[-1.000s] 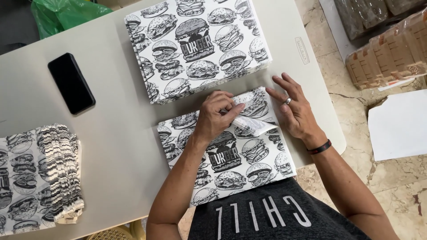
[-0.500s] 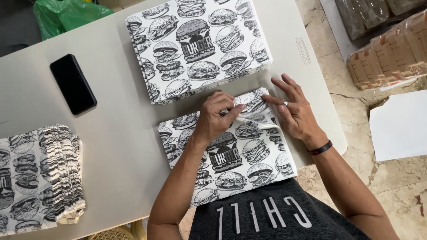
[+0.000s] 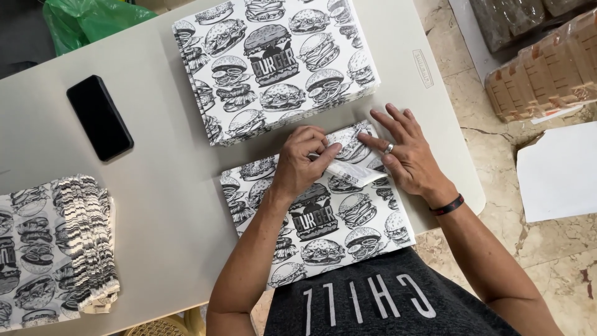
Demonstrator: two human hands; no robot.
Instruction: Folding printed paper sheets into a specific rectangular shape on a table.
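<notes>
Printed paper sheet (image 3: 323, 218), black and white with burger drawings, lies flat at the near edge of the grey table (image 3: 161, 205), its far right corner folded over. Left hand (image 3: 303, 163) pinches that folded flap between curled fingers; right hand (image 3: 407, 152) rests just beside it, fingers spread flat on the sheet. A stack of like sheets (image 3: 273, 62) lies just beyond, a black phone (image 3: 99, 117) far left, and a fanned pile of sheets (image 3: 56, 249) near left.

Your printed sheet (image 3: 323, 214) looks like thin matt paper. The table (image 3: 161, 205) seems smooth and dull; the phone (image 3: 99, 117) shines glossy black.
</notes>
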